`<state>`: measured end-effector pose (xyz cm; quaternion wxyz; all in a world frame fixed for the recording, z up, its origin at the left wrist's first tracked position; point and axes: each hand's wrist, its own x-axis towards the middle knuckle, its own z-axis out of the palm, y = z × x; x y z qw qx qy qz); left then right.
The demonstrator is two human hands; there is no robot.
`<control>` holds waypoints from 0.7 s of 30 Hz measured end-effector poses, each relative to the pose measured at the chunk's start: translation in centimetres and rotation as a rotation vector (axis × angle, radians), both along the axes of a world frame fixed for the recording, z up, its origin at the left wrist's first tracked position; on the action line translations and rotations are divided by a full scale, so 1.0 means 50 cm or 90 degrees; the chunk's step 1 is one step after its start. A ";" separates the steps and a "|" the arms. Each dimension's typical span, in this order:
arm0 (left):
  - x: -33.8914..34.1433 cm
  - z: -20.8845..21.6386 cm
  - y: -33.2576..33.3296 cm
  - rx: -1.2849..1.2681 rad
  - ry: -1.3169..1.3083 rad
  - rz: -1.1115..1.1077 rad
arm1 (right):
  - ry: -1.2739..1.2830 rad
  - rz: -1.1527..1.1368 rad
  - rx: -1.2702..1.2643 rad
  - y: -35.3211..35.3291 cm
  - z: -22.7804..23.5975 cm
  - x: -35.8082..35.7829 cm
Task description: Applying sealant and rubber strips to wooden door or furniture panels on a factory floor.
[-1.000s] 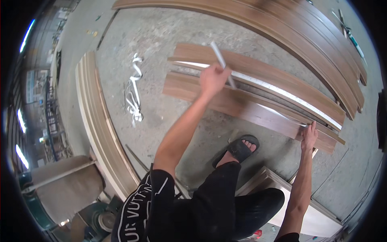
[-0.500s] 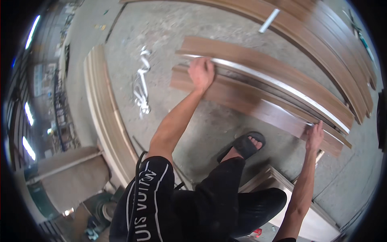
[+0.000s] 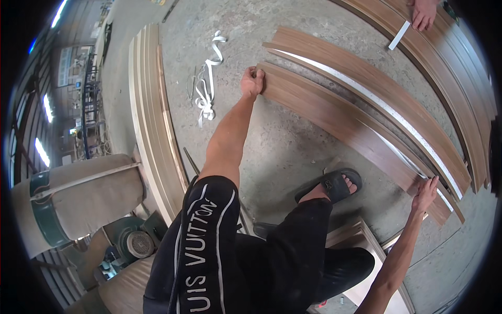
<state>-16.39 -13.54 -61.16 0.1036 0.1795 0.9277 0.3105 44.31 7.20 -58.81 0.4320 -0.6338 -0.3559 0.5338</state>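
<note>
My left hand (image 3: 253, 82) is closed on the left end of the nearer wood-grain panel (image 3: 329, 120), thumb and fingers at its corner. At the panel's right end, my right hand (image 3: 424, 194) grips the long far edge, its fingertips over the top. A thin white strip (image 3: 389, 145) shows along that edge near my right hand. Just beyond lies a second brown panel (image 3: 334, 55) with a broad white band (image 3: 366, 107) running along its near side. The undersides of both panels are hidden.
Another person's hand (image 3: 423, 13) rests on long brown panels (image 3: 449, 68) at upper right, beside a short white strip (image 3: 400, 35). Curled white strip (image 3: 210, 78) lies on the floor. Pale boards (image 3: 149, 104) and a machine with a motor (image 3: 138, 245) stand at left. My sandalled foot (image 3: 340, 186) is close by.
My left hand has moved from the white-banded edge between the panels to the nearer panel's left end. My right hand stays at the right end. Another person's hand has appeared at upper right.
</note>
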 end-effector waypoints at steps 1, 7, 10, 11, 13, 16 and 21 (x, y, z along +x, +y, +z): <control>0.003 0.001 0.005 -0.011 -0.010 0.002 | 0.013 0.023 0.014 0.003 -0.002 0.016; -0.011 -0.011 0.001 -0.044 0.080 -0.033 | 0.014 0.043 0.027 0.003 -0.003 0.018; -0.032 -0.001 -0.007 -0.082 0.094 -0.054 | 0.024 0.047 0.030 0.005 -0.007 0.006; -0.028 0.001 -0.002 -0.084 0.074 -0.065 | 0.025 0.022 0.031 0.005 -0.007 0.009; -0.025 0.011 0.004 -0.111 0.053 -0.061 | 0.022 0.043 0.027 0.001 -0.008 0.016; 0.004 0.023 0.039 -0.152 0.019 -0.029 | 0.006 0.060 0.030 0.002 -0.012 0.039; 0.008 0.028 0.044 -0.132 0.013 0.065 | 0.031 0.081 0.027 -0.002 -0.018 0.032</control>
